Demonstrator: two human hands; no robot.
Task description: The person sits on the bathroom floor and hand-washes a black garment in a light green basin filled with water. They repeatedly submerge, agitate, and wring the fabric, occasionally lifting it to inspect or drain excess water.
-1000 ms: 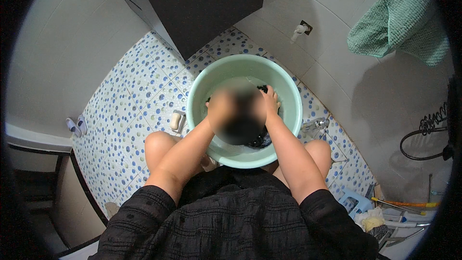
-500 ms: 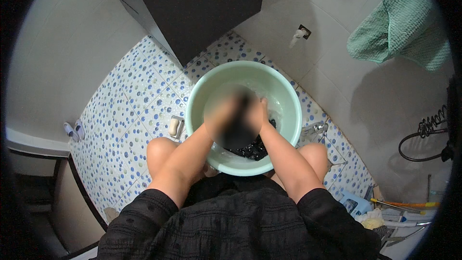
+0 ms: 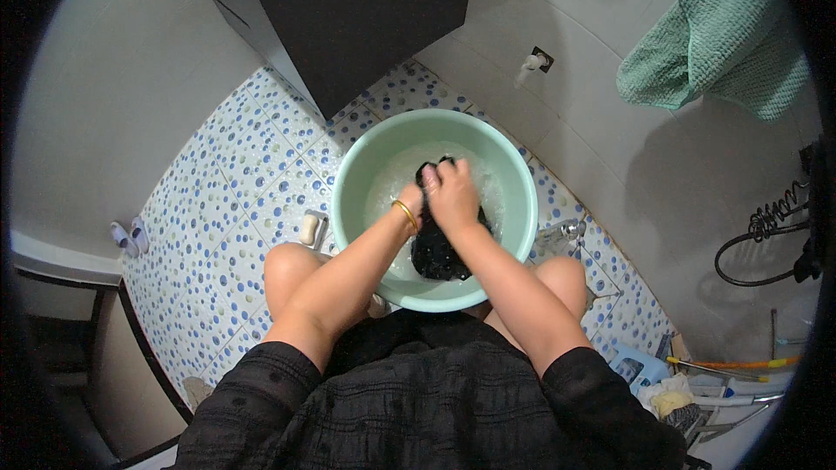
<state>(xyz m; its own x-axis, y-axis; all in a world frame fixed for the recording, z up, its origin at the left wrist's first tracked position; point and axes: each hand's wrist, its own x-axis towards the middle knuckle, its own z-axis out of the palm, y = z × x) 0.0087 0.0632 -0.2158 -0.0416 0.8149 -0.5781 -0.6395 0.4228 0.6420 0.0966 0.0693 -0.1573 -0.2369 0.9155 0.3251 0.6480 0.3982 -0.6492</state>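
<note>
The basin (image 3: 355, 200) is pale green, the cloth (image 3: 435, 252) black, the bangle (image 3: 406, 210) gold, the floor (image 3: 235, 183) blue-dotted white.

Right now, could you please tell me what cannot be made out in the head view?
- Head view: most fingers of the left hand, hidden by the right hand and black cloth.
- Head view: the top of the green towel, cut off by the upper edge.
- Head view: details of the light footwear, too small.
</note>
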